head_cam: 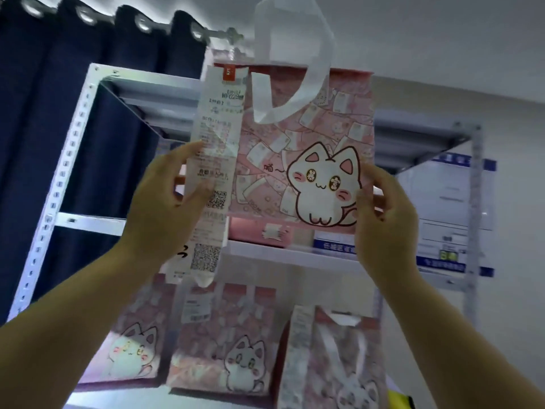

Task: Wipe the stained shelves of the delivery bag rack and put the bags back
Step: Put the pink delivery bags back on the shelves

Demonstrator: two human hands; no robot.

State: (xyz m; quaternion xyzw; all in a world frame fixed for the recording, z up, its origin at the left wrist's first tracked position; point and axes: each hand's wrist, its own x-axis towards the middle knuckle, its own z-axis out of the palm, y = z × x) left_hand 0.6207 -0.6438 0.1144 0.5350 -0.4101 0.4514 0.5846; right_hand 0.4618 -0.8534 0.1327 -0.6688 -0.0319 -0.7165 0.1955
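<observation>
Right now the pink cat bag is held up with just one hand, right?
No, two hands. In the head view the left hand holds the pink cat bag at its left edge and the right hand at its right edge, held up.

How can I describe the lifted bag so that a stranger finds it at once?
Find the metal rack beside the dark curtain. In front of its upper shelves, the left hand and right hand hold one pink bag with a white cat. Unlike the similar bags standing on the lower shelf, it is in the air, with a long receipt hanging down one side.
</observation>
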